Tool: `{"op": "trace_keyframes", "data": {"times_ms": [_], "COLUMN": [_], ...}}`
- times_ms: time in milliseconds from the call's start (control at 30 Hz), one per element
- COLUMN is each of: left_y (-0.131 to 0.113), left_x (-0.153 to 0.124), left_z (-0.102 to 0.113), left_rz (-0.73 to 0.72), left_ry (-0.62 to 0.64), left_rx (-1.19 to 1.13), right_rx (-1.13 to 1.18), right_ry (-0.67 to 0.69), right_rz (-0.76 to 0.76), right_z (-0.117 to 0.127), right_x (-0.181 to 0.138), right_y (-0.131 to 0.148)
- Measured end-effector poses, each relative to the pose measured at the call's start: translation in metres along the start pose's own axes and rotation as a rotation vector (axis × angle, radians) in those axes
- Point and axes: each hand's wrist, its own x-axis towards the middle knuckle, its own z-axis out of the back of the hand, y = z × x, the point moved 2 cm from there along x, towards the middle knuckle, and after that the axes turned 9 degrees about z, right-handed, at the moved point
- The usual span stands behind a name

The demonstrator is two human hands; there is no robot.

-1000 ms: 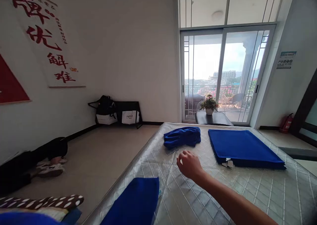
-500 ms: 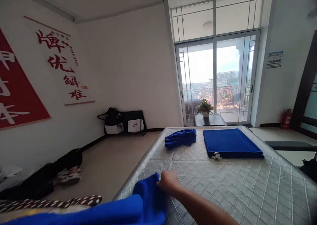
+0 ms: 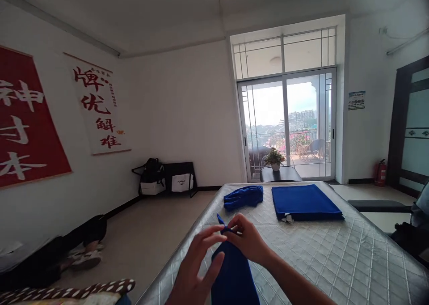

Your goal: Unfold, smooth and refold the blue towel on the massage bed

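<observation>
I hold a blue cloth [image 3: 233, 276] up in front of me over the near end of a silver quilted mattress [image 3: 318, 251]. My right hand [image 3: 248, 240] pinches its top corner. My left hand [image 3: 197, 269] touches the same corner from the left, thumb and fingers closing on the edge. The cloth hangs down below both hands. Farther away on the mattress lie a crumpled blue cloth [image 3: 244, 196] and a flat folded stack of blue cloth [image 3: 303, 202] with a white tag.
A small dark table with a potted plant [image 3: 275, 158] stands before the glass balcony doors [image 3: 284, 126]. Bags [image 3: 164, 177] rest against the far wall. A person's legs and shoes [image 3: 80, 256] lie on the floor at left. A fire extinguisher [image 3: 380, 173] stands at right.
My right hand drew back from the middle of the mattress, took the near blue cloth by its corner and lifted it. My left hand came up to it. The view tilted upward.
</observation>
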Motion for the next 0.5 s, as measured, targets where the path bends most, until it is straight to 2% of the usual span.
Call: {"op": "trace_keyframes", "data": {"times_ms": [67,133,200,233,367,500], "left_y": [-0.006,-0.011,-0.017,-0.020,-0.031,-0.053], "left_x": [0.032,0.049,0.049,0.044,0.023,0.020], "left_z": [-0.004,-0.007,-0.008,-0.008,-0.006,0.009], "left_rz": [0.009,0.015,0.019,0.015,-0.086,-0.246], "left_ry": [0.097,0.279,0.428,0.460,0.443,0.351], "left_rx": [-0.033,-0.045,-0.013,0.006,0.066,0.238], "right_rx": [-0.061,-0.185,-0.295,-0.329,-0.381,-0.373], "right_ry": [0.089,0.123,0.094,0.068,0.022,0.040], "right_rz": [0.081,0.144,0.163,0.156,0.131,0.088], "right_z": [0.006,0.013,0.023,0.027,0.037,0.041], "right_x": [-0.016,-0.031,-0.044,-0.049,-0.068,-0.084], "right_y": [0.034,0.061,0.078,0.083,0.091,0.098]}}
